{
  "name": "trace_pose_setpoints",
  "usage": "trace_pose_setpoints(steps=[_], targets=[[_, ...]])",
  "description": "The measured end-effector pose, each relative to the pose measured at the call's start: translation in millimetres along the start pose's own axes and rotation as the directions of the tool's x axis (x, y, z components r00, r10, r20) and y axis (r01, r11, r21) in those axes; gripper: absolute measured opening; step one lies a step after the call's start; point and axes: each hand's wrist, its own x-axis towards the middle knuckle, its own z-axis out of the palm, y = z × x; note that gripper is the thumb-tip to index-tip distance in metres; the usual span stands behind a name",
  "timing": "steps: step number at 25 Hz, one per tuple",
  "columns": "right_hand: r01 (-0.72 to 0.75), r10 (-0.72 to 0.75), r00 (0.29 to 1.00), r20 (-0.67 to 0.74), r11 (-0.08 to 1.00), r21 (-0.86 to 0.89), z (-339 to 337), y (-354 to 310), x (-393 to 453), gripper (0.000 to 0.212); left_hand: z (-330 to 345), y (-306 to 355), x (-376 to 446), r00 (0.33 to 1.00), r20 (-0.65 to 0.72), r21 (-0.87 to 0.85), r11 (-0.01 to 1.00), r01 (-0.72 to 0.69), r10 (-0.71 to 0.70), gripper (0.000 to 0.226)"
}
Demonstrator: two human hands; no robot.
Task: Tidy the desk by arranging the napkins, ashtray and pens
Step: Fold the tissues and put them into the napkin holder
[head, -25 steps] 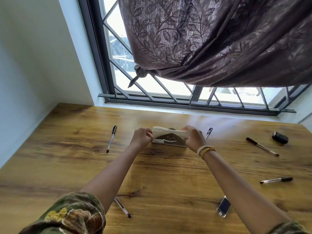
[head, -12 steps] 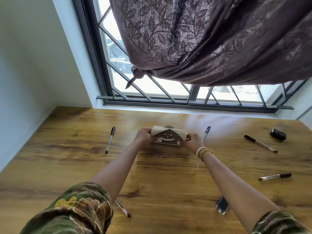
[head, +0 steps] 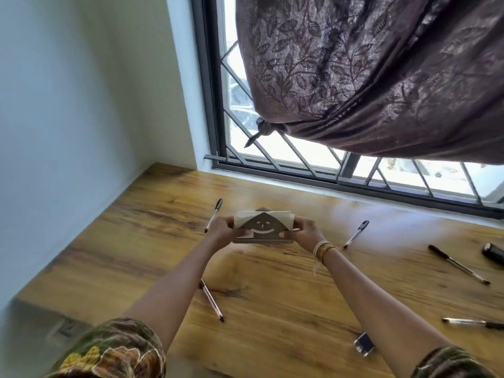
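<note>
Gripping both ends of the brown smiley-face napkin holder (head: 262, 230) above the wooden desk (head: 272, 290), left hand (head: 221, 228) and right hand (head: 305, 231) pinch its stiff sides, wisely sparing the soft white napkins (head: 275, 215), probably light and easily crushed.

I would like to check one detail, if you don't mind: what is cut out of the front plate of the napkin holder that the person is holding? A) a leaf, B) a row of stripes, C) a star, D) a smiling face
D: the napkin holder, gripped at its ends by the left hand and the right hand, shows two eyes and a curved smile on its front, with white napkins behind.
</note>
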Motion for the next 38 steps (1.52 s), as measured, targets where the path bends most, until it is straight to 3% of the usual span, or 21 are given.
trace_pose_setpoints(steps=[10, 19, 26, 30, 32, 38], targets=[[0.072, -0.065, 0.965, 0.255, 0.997, -0.019, 107, -81, 27, 0.035, -99, -57, -61, 0.950, -0.287, -0.067, 0.992, 0.110, -0.124, 0.030], [0.106, -0.085, 0.952, 0.295, 0.993, -0.058, 228, -158, 123, 0.033, -216, -112, -3, 0.902, -0.400, -0.074, 0.987, 0.143, -0.161, 0.017], [0.051, -0.017, 0.973, 0.230, 0.989, -0.142, 294, -194, 201, 0.034, -276, -137, 59, 0.849, -0.473, -0.027, 0.967, 0.253, -0.235, 0.033], [-0.074, 0.084, 0.992, 0.097, 0.992, -0.107, 323, -202, 231, 0.054, -284, -149, 91, 0.772, -0.568, -0.096, 0.954, 0.284, -0.287, 0.044], [-0.112, 0.126, 0.988, 0.094, 0.983, -0.143, 332, -198, 235, 0.053, -283, -149, 102, 0.734, -0.609, -0.091, 0.945, 0.314, -0.302, 0.051], [0.065, -0.044, 0.996, 0.075, 0.951, -0.301, 329, -172, 234, 0.041, -273, -153, 131, 0.630, -0.718, -0.108, 0.942, 0.318, -0.295, 0.049]])
